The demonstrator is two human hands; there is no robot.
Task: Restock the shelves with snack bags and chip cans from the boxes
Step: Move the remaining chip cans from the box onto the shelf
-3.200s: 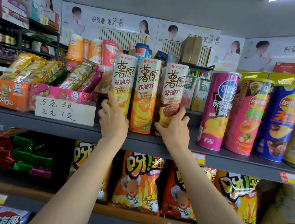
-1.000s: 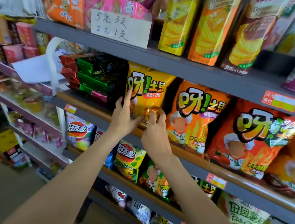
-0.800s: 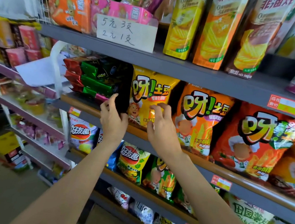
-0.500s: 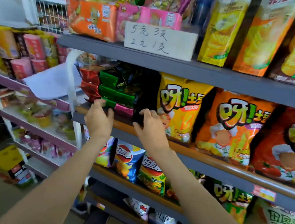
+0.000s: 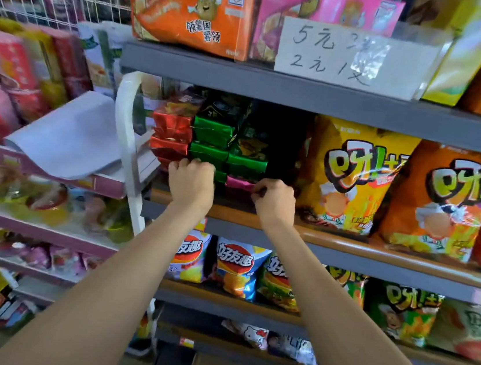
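Both hands are working at a stack of foil snack packets [image 5: 208, 139] on the wooden-edged shelf [image 5: 346, 244]. The left hand [image 5: 192, 184] is curling its fingers onto the bottom red and green packets; the right hand [image 5: 274, 201] is pinching a pink packet [image 5: 239, 183] just beyond its fingertips, probably to square the 2 columns. Yellow chip bags [image 5: 352, 178] are standing beside the right fingers.

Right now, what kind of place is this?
Probably a small snack shop: shelves packed with chip bags, plus a handwritten price sign and little price tags on the shelf edges.
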